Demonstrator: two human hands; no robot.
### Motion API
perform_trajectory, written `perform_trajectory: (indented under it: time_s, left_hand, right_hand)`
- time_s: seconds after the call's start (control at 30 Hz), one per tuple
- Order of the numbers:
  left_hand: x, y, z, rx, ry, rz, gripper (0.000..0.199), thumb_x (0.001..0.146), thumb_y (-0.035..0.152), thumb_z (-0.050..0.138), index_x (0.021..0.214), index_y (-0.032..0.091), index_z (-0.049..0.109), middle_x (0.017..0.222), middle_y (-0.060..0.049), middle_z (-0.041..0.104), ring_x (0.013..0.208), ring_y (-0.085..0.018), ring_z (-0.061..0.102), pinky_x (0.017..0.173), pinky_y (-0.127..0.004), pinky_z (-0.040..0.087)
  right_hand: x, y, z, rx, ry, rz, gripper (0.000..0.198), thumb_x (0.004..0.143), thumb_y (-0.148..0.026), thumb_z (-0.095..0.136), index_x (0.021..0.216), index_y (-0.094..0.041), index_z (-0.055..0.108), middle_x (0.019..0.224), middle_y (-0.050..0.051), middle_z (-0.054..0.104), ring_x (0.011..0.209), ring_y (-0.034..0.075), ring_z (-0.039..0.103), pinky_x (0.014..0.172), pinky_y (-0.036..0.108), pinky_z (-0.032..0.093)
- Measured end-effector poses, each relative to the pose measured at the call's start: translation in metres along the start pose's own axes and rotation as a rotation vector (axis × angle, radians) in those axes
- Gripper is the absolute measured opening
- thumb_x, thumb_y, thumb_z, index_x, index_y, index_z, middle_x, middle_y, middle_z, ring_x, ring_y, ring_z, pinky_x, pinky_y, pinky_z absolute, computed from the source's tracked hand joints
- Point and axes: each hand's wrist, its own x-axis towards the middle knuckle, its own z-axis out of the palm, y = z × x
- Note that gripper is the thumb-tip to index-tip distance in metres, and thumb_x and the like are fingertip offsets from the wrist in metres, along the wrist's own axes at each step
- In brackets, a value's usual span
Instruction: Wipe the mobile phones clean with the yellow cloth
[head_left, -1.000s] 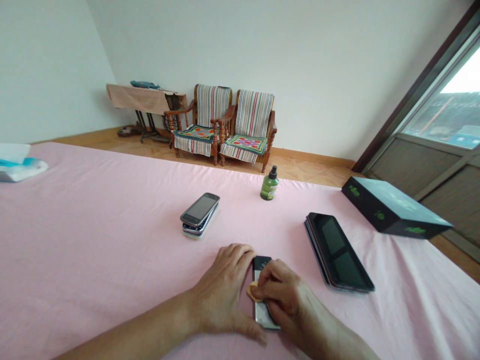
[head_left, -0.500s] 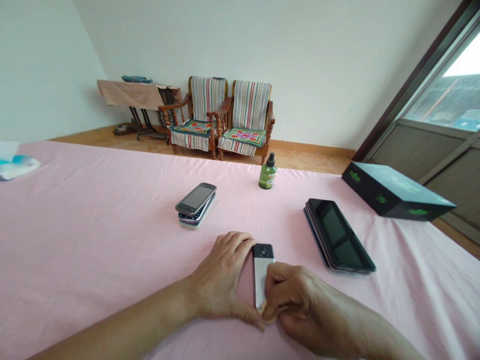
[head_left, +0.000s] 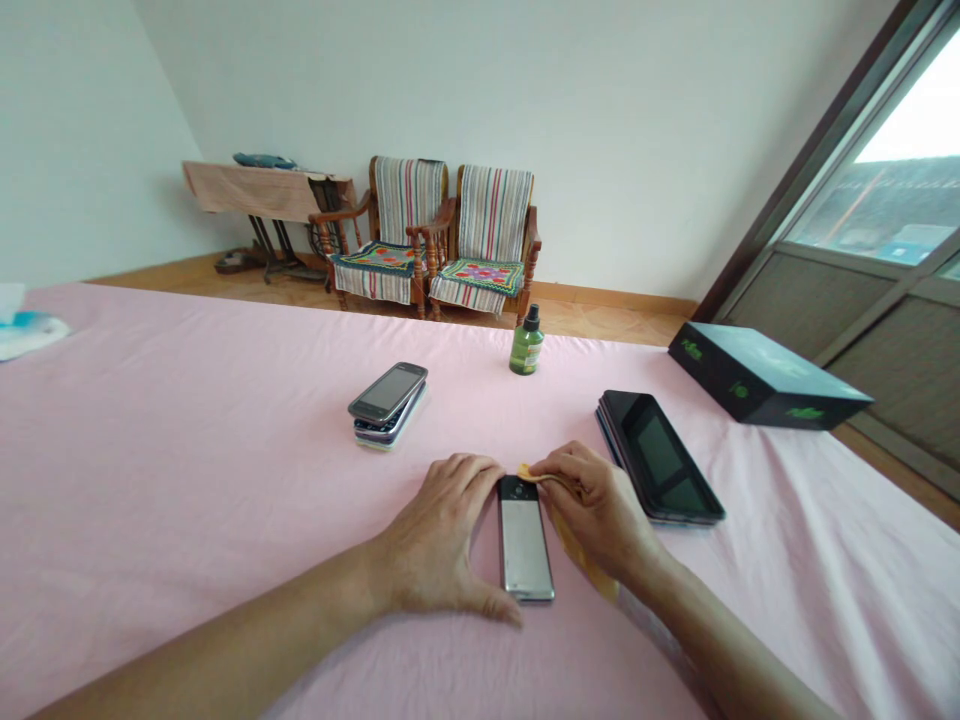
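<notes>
A silver phone lies back-up on the pink tablecloth, its dark camera end pointing away from me. My left hand rests flat along its left edge and steadies it. My right hand pinches a small orange cloth at the phone's far right corner, and the cloth trails down along the right side of the phone.
A stack of small phones lies beyond my left hand. A stack of larger dark phones lies to the right, with a black box behind it. A green spray bottle stands at the far edge. Tissues sit far left.
My right hand has moved with the orange cloth from the phone's near end up to its far end. The silver back now shows fully. My left hand has stayed beside the phone.
</notes>
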Motion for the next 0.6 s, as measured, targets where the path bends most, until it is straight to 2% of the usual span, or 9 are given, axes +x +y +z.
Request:
perform_trajectory:
  time_s: [0.17, 0.33, 0.4, 0.43, 0.53, 0.6]
  left_hand:
    - [0.0, 0.001, 0.0, 0.001, 0.01, -0.005, 0.1, 0.052, 0.073, 0.076, 0.129, 0.017, 0.045, 0.126, -0.014, 0.051, 0.114, -0.036, 0.046, 0.101, -0.052, 0.036]
    - [0.0, -0.001, 0.002, 0.006, 0.025, 0.004, 0.097, 0.052, 0.073, 0.076, 0.126, 0.018, 0.046, 0.123, -0.013, 0.052, 0.112, -0.036, 0.046, 0.099, -0.051, 0.037]
    - [0.0, -0.001, 0.003, 0.007, 0.031, 0.005, 0.097, 0.051, 0.073, 0.076, 0.125, 0.019, 0.046, 0.123, -0.013, 0.052, 0.112, -0.036, 0.046, 0.099, -0.051, 0.036]
    - [0.0, -0.001, 0.003, 0.008, 0.032, 0.001, 0.097, 0.051, 0.073, 0.076, 0.125, 0.019, 0.046, 0.123, -0.013, 0.052, 0.112, -0.036, 0.046, 0.099, -0.051, 0.036]
    - [0.001, -0.001, 0.003, 0.008, 0.02, -0.008, 0.097, 0.052, 0.072, 0.077, 0.126, 0.019, 0.045, 0.123, -0.013, 0.051, 0.112, -0.035, 0.046, 0.099, -0.051, 0.036]
    - [0.001, -0.001, 0.002, 0.009, 0.018, -0.008, 0.098, 0.052, 0.072, 0.077, 0.127, 0.018, 0.045, 0.123, -0.013, 0.051, 0.112, -0.035, 0.046, 0.099, -0.05, 0.036]
  right_hand:
    - [-0.002, -0.006, 0.001, -0.032, -0.09, -0.005, 0.024, 0.083, -0.004, 0.052, 0.082, -0.018, 0.073, 0.079, 0.005, 0.062, 0.075, 0.016, 0.062, 0.068, 0.027, 0.046]
    - [-0.007, -0.023, -0.015, -0.045, -0.202, 0.005, 0.026, 0.073, 0.003, 0.053, 0.069, -0.016, 0.069, 0.068, 0.001, 0.061, 0.061, 0.012, 0.058, 0.056, 0.022, 0.041]
    - [-0.007, -0.029, -0.02, -0.001, -0.377, 0.019, 0.025, 0.069, 0.004, 0.055, 0.068, -0.017, 0.068, 0.07, 0.0, 0.063, 0.063, 0.012, 0.06, 0.057, 0.021, 0.041]
    - [-0.007, -0.031, -0.02, 0.002, -0.36, 0.009, 0.025, 0.071, 0.003, 0.054, 0.071, -0.017, 0.069, 0.072, 0.0, 0.063, 0.065, 0.012, 0.06, 0.058, 0.021, 0.042]
    - [-0.005, -0.028, -0.015, -0.064, -0.127, -0.023, 0.025, 0.075, 0.002, 0.05, 0.08, -0.016, 0.067, 0.077, 0.001, 0.062, 0.069, 0.013, 0.059, 0.062, 0.024, 0.041]
    - [-0.005, -0.022, -0.008, -0.108, -0.072, -0.037, 0.023, 0.077, 0.001, 0.05, 0.082, -0.016, 0.065, 0.079, 0.003, 0.06, 0.071, 0.014, 0.058, 0.064, 0.025, 0.041]
